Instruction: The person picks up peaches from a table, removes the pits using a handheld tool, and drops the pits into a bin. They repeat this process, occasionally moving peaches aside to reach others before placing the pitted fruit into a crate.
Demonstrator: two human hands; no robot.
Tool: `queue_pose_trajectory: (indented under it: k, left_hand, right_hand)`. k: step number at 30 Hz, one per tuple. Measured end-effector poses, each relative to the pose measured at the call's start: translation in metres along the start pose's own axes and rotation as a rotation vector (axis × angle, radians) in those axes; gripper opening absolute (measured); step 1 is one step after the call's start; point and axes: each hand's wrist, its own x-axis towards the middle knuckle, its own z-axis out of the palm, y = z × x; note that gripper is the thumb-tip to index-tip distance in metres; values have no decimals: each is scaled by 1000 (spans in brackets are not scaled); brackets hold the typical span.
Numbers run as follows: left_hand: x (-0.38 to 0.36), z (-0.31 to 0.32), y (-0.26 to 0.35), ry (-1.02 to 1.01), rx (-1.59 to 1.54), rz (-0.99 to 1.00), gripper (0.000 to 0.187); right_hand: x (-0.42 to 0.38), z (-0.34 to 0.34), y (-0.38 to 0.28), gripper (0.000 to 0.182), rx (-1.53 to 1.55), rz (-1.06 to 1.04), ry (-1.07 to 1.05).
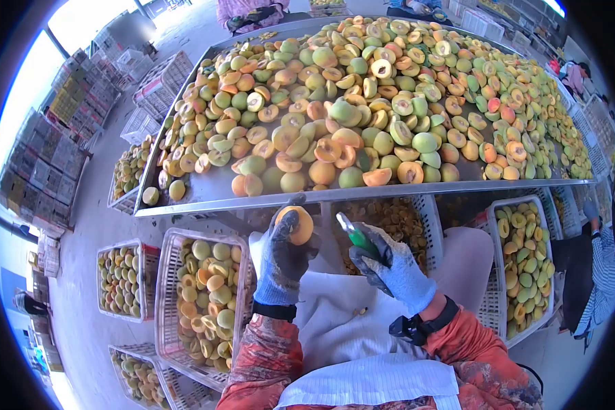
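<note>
My left hand (287,249), in a blue glove with a dark coated palm, is closed around a yellow-orange apricot (299,227). It is just in front of the metal table's near edge. To its right, my right hand (395,266), gloved alike, is wrapped around a green-handled knife (357,236). Its pale metal tip points up and left, apart from the apricot. Beyond both hands, many whole and halved apricots (342,113) lie heaped on the metal table (219,201).
A crate of apricots (208,301) stands left of my lap, another crate (525,266) to my right. Under the table edge a crate (427,222) holds cut pieces. Stacked crates (37,160) line the far left. Other people sit around the table, one sleeve (603,280) at right.
</note>
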Motion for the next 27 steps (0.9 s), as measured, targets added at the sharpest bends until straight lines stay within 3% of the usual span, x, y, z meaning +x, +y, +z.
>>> queue_pose_trajectory:
  k: [1, 2, 3, 5, 7, 9, 11, 14, 16, 18, 21, 23, 25, 27]
  left_hand:
    - [-8, -6, 4, -64, 13, -46, 45]
    - [-16, -7, 9, -63, 104, -48, 46]
    - [-24, -5, 13, -61, 195, -53, 47]
    - [-34, -4, 18, -57, 151, -56, 46]
    - [-42, -2, 22, -6, 276, -23, 44]
    - [-47, 1, 26, 7, 363, -38, 43]
    - [-52, 7, 32, 34, 451, 42, 28]
    - [-60, 23, 30, 211, 586, 199, 24]
    - [-60, 19, 30, 203, 617, 205, 22]
    - [-61, 12, 25, 195, 645, 206, 21]
    - [-54, -7, 10, 182, 752, 264, 32]
    - [-48, -23, -3, 177, 848, 491, 29]
    - [-53, -19, 2, 182, 764, 412, 29]
    - [-50, -26, 3, 133, 892, 577, 30]
  right_hand:
    - [5, 8, -2, 49, -544, -419, 22]
    - [7, 14, -6, 57, -708, -479, 1]
    - [8, 18, -10, 57, -707, -483, -18]
    - [8, 25, -16, 56, -1126, -516, -96]
    - [8, 29, -12, 55, -1141, -552, -105]
    - [6, 31, -18, 67, -1263, -500, -149]
    - [4, 33, -15, 67, -1298, -487, -182]
    - [-1, 37, -13, 66, -1340, -470, -228]
    - [-3, 40, -13, 64, -1350, -460, -248]
    - [-5, 44, -11, 58, -1197, -385, -275]
    - [-13, 57, -9, 54, -999, -318, -228]
    - [-19, 59, -22, 50, -919, -227, -261]
    - [-19, 60, -28, 47, -733, -51, -351]
    - [-16, 60, -26, 46, -632, 2, -375]
